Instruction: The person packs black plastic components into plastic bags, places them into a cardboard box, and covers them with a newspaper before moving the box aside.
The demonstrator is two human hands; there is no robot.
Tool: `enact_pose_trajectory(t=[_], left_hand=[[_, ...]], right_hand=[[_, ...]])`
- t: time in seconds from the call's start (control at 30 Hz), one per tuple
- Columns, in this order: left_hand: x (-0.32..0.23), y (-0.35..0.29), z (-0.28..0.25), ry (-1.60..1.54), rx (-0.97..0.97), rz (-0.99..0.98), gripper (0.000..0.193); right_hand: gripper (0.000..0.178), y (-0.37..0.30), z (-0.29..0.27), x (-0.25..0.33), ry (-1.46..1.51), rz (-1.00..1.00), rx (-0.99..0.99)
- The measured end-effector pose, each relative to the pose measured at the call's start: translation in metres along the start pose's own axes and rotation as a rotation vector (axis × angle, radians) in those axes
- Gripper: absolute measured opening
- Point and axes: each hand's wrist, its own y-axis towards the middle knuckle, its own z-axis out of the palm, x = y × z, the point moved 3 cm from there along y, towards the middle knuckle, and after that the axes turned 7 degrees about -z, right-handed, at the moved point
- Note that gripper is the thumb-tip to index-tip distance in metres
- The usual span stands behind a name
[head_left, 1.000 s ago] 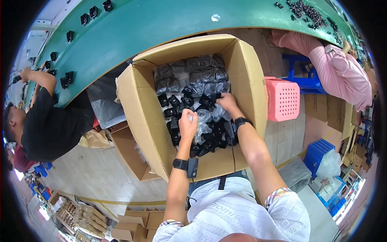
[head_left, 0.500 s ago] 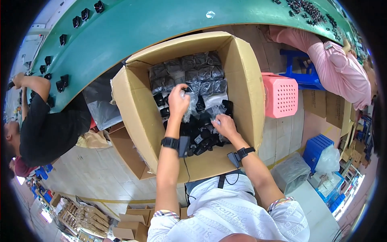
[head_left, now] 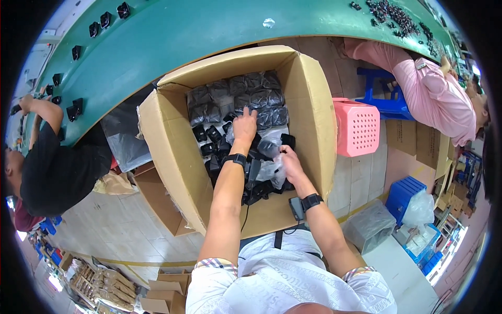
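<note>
A large open cardboard box (head_left: 319, 115) stands before me. In its far half lie rows of black pieces wrapped in clear plastic (head_left: 252, 98); nearer, loose black plastic parts (head_left: 213, 134) are heaped. My left hand (head_left: 244, 127) reaches over the near edge of the wrapped rows, fingers stretched forward and slightly apart; its underside is hidden. At the box's right side, my right hand (head_left: 291, 163) is closed, pinching a crumpled clear plastic bag (head_left: 272, 168). The bag hangs over the black parts; whether anything is inside it I cannot tell. Both wrists wear black straps with small devices.
Beyond the box runs a green table (head_left: 198, 31) with black parts on it. A pink perforated stool (head_left: 358, 128) and a blue stool (head_left: 384, 94) stand to the right. People sit at left and right. Another cardboard box (head_left: 159, 196) touches the left side.
My left hand has moved right and slightly forward, away from the plastic it was at. My right hand has drawn slightly nearer me, with more of the clear bag showing. The view has shifted slightly.
</note>
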Motion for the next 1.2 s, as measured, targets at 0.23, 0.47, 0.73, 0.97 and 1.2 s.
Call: enact_pose_trajectory(t=[0.23, 0.47, 0.73, 0.97, 1.2], left_hand=[[0.011, -0.014, -0.004, -0.384, -0.062, -0.069, 0.012], [0.052, -0.068, -0.023, -0.851, -0.115, -0.451, 0.01], [0.06, -0.115, -0.068, -1.135, -0.052, -0.537, 0.023], [0.053, -0.136, -0.08, -0.891, 0.084, -0.254, 0.032], [0.072, -0.141, -0.093, -0.75, -0.012, -0.332, 0.022]], right_hand=[[0.022, 0.009, -0.024, -0.028, -0.123, 0.05, -0.07], [0.032, -0.009, -0.012, -0.003, -0.954, -0.184, -0.234], [0.032, 0.024, 0.003, 0.018, -1.029, -0.3, -0.547], [0.037, 0.059, 0.009, 0.026, -0.968, -0.155, -0.426], [0.02, 0.03, 0.019, 0.058, -0.821, -0.912, -0.314]])
